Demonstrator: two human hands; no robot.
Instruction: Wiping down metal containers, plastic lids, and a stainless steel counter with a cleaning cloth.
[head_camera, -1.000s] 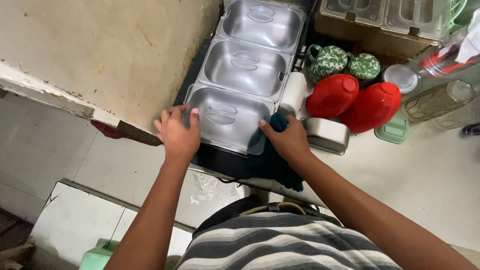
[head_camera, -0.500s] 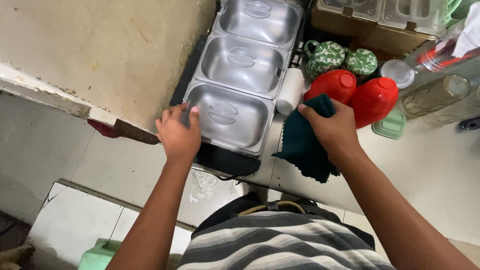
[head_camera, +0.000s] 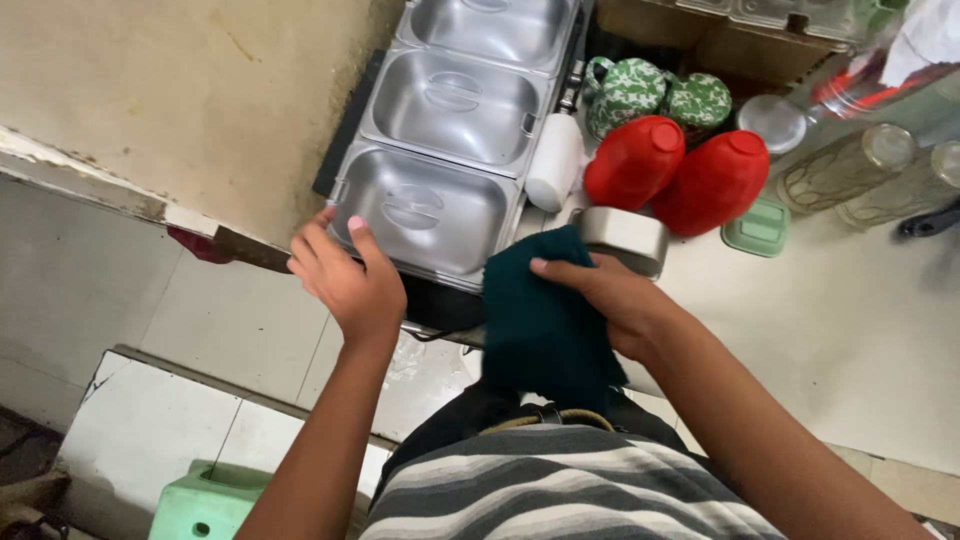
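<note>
Change: the right hand (head_camera: 610, 300) has come back toward the body with the dark green cloth (head_camera: 545, 325); half a second ago it was up by the red jugs, now the cloth hangs over the tabletop's front edge.
Right hand: closed on the cloth, thumb lying across its top.
Left hand: left hand (head_camera: 345, 275) unmoved, fingers curled over the near corner of the nearest steel lid (head_camera: 425, 205), pressing on it rather than gripping.
Near: a small steel box (head_camera: 625, 235) just beyond the cloth, touching it.
Farther: white bottle (head_camera: 555, 160) beside the lids, two red jugs (head_camera: 675, 170), green patterned mugs (head_camera: 660, 95), glass jars (head_camera: 850, 165).
Behind: two more steel lids in a row.
Surface: pale tabletop (head_camera: 850, 330); tiled floor and a green stool (head_camera: 205, 505) below; stained wall on the left.
</note>
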